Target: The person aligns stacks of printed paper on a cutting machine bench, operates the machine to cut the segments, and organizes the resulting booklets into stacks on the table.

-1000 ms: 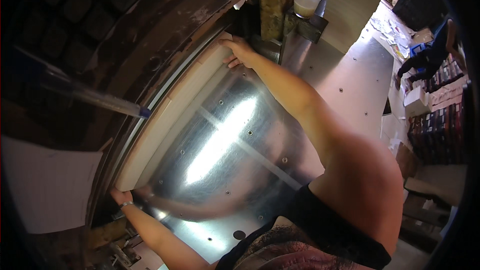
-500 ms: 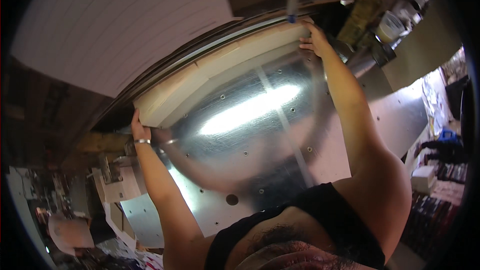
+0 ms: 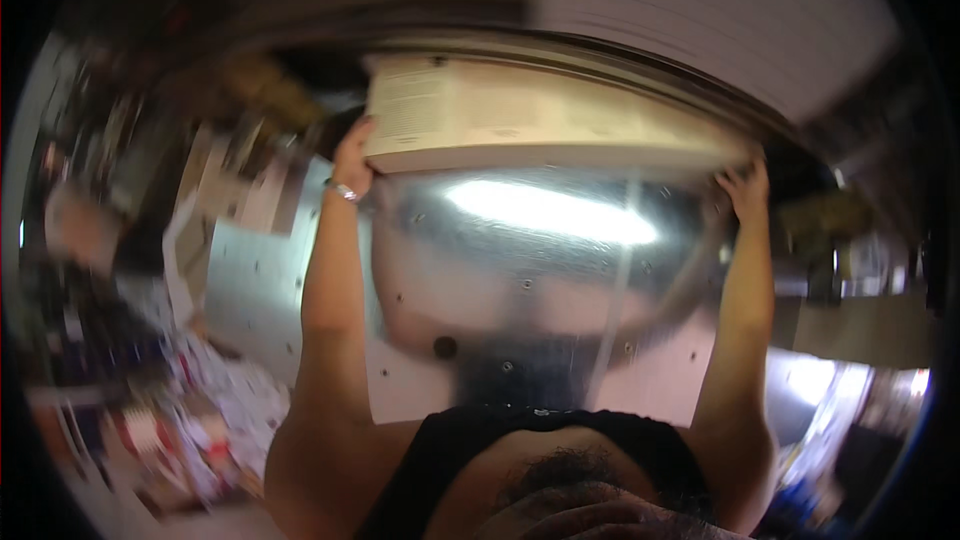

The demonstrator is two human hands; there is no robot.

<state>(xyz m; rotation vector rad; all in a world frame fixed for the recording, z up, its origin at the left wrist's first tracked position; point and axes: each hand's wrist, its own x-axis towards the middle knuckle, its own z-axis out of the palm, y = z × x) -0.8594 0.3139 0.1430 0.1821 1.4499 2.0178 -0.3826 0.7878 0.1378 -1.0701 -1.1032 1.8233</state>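
A long, cream-coloured stack of printed paper sheets (image 3: pixel 520 115) lies crosswise at the far side of a shiny metal table (image 3: pixel 560 310), against the dark edge of a machine. My left hand (image 3: pixel 352 155), with a bracelet at its wrist, grips the stack's left end; some of its fingers are hidden. At the right end, my right hand (image 3: pixel 748 185) holds the near corner with bent fingers, blurred by motion. Both arms reach straight forward. The stack's far edge runs in under the machine's front, where I cannot see it.
A large pale panel with fine lines (image 3: pixel 710 15) slants over the far right. Holes and small round fittings dot the metal table, which reflects a bright lamp. A metal side wing (image 3: pixel 255 275) extends at left. Blurred papers and clutter (image 3: pixel 190 420) lie at lower left.
My view has swung round, so the stack now lies nearly level across it. More of its printed top face shows. Both hands remain at its ends.
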